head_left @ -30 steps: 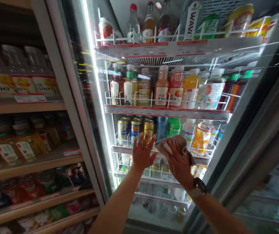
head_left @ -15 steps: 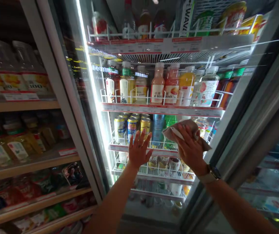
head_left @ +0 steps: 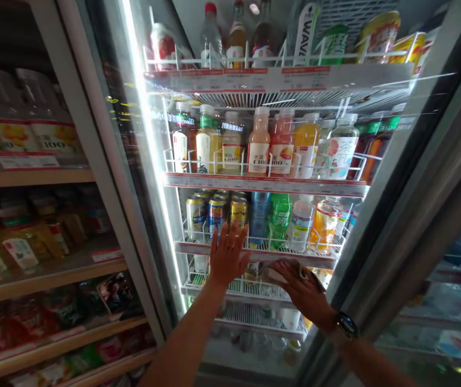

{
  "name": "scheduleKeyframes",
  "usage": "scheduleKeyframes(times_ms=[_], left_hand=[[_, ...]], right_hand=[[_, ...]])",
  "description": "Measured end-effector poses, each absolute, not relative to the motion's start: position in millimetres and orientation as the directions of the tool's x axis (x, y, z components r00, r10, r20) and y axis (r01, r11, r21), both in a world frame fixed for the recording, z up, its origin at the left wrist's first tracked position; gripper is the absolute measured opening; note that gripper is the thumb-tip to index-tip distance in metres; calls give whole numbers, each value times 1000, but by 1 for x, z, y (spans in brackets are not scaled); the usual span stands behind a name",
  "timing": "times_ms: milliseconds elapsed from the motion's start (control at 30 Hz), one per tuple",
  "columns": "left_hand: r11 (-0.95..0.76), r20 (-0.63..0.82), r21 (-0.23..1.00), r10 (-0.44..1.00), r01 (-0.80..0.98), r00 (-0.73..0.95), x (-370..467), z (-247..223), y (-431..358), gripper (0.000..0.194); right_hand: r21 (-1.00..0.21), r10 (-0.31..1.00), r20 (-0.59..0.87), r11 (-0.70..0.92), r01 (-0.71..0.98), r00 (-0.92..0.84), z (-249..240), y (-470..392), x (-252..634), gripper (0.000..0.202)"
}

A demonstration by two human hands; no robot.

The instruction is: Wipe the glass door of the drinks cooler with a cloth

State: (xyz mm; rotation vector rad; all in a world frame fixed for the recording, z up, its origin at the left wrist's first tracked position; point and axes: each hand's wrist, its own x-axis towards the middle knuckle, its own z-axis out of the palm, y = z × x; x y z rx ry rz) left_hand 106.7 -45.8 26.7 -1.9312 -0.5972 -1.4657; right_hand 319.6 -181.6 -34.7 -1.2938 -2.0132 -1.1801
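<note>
Single head-worn view, facing forward and down at the lit cooler [head_left: 265,184], roughly square-on and close. Left hand [head_left: 227,258] and right hand [head_left: 305,290] sit on the near side, between lens and cooler. Cooler sides narrow downward, so camera sits high. Wooden shelving [head_left: 33,176] on the left caught at an angle; door frame [head_left: 400,215] on the right runs out of view.

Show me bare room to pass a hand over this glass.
The glass looks free between the left hand and the cloth under the right hand, and above both hands, across the bottles. It's tight beside the right hand, near the frame. Behind the glass, cans and bottles crowd the shelves.
</note>
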Motion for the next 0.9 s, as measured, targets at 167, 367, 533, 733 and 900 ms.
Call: scheduleKeyframes(times_ms=[167,367,533,733,900], left_hand=[[-682,961,-216,-20,699,277,105,21,-44,63],[-692,964,-196,-6,694,266,107,17,-42,63],[-694,965,-187,1,695,261,109,17,-44,64],[-689,970,-182,-10,701,242,112,19,-46,62],[-709,960,-207,-15,674,279,107,17,-48,62]], right_hand=[[259,309,920,-14,966,-242,73,-167,317,58],[186,289,944,-72,980,-158,64,-160,307,58],[253,452,860,26,967,-237,-43,-170,306,40],[247,449,848,138,959,-283,-53,-171,296,51],[236,394,885,74,969,-246,52,-148,263,64]])
